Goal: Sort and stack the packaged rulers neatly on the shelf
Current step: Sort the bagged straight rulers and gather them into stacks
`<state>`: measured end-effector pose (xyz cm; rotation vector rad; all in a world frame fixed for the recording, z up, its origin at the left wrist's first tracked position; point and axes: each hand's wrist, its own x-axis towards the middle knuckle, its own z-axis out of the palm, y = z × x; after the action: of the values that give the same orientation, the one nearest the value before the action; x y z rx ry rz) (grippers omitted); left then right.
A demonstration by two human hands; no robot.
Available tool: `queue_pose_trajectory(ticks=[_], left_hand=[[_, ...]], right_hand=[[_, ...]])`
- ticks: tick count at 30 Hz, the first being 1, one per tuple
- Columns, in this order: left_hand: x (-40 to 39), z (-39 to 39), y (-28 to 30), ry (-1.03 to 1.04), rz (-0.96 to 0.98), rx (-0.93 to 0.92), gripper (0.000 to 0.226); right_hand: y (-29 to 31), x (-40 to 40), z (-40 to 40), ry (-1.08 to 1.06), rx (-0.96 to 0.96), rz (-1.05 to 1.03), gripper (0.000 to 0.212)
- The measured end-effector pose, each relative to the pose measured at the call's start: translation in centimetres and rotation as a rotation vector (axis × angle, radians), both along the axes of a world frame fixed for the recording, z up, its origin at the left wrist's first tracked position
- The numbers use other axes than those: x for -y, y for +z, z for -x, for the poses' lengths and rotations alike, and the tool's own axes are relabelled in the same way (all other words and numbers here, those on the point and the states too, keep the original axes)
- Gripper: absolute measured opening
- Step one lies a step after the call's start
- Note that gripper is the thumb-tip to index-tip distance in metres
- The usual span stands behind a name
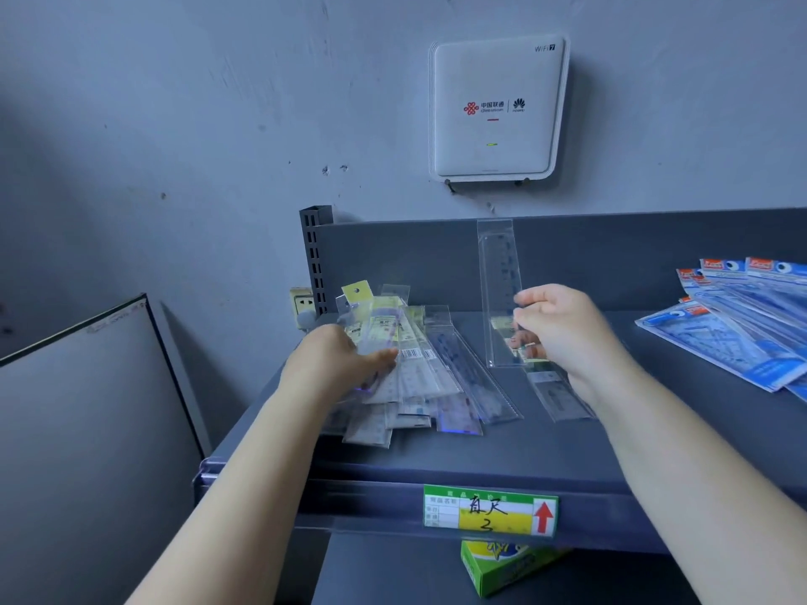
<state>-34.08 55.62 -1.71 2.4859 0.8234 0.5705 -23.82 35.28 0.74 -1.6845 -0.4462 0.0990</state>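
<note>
On the grey shelf (567,447), the left hand (338,364) lies on a loose pile of packaged rulers (410,369), fingers fairly straight, thumb on top. To the right, the right hand (559,329) pinches one clear packaged ruler (500,277) upright. Blue packets (738,325) lie far right.

Both bare forearms reach forward from the lower edge of the view, the left one angling up to the right, the right one up to the left. The left hand (345,364) lies palm down with its fingers fairly straight and pointing right. The right hand (563,329) is raised higher, its fingers curled in a pinching grip.
</note>
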Motion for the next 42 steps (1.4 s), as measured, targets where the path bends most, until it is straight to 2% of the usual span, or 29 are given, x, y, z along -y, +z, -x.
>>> queue_pose_trajectory(ticks=[3, 10, 14, 18, 24, 29, 31, 32, 35, 37, 39, 42], left_hand=[[-0.4, 0.0, -0.2, -0.028, 0.137, 0.131, 0.049], [0.7, 0.4, 0.7, -0.074, 0.128, 0.39, 0.031], [3.3, 0.1, 2.2, -0.161, 0.412, 0.531, 0.027], [6.8, -1.9, 3.1, -0.305, 0.522, 0.431, 0.023], [12.0, -6.0, 3.8, -0.582, 0.569, 0.2, 0.017], [14.1, -9.0, 3.7, -0.665, 0.542, 0.033, 0.025], [15.1, -9.9, 3.7, -0.684, 0.538, -0.032, 0.026], [15.7, -10.3, 3.6, -0.69, 0.515, -0.076, 0.025], [17.6, -11.5, 3.2, -0.664, 0.342, -0.227, 0.02], [18.5, -12.2, 2.7, -0.605, 0.191, -0.306, 0.02], [18.8, -12.7, 2.2, -0.557, 0.083, -0.324, 0.026], [18.5, -13.3, 1.6, -0.488, 0.012, -0.237, 0.028]], right_hand=[[0.0, 0.5, -0.5, -0.004, -0.006, -0.008, 0.016], [0.2, 2.9, -2.1, -0.071, 0.023, 0.008, 0.017], [0.0, 5.7, -4.0, -0.173, 0.127, 0.159, 0.017], [-0.6, 8.6, -5.5, -0.193, 0.135, 0.332, 0.015], [-1.1, 10.8, -6.5, -0.206, 0.095, 0.429, 0.013], [-2.5, 10.8, -7.4, -0.189, 0.135, 0.703, 0.033], [-2.5, 10.9, -7.5, -0.213, 0.162, 0.731, 0.019], [-2.4, 11.0, -7.6, -0.241, 0.169, 0.715, 0.014], [-2.3, 11.1, -7.8, -0.277, 0.145, 0.633, 0.026], [-2.3, 11.0, -7.6, -0.246, 0.141, 0.686, 0.02], [-2.3, 10.6, -7.1, -0.177, 0.171, 0.771, 0.022], [-2.7, 10.5, -7.2, -0.14, 0.204, 0.795, 0.029]])
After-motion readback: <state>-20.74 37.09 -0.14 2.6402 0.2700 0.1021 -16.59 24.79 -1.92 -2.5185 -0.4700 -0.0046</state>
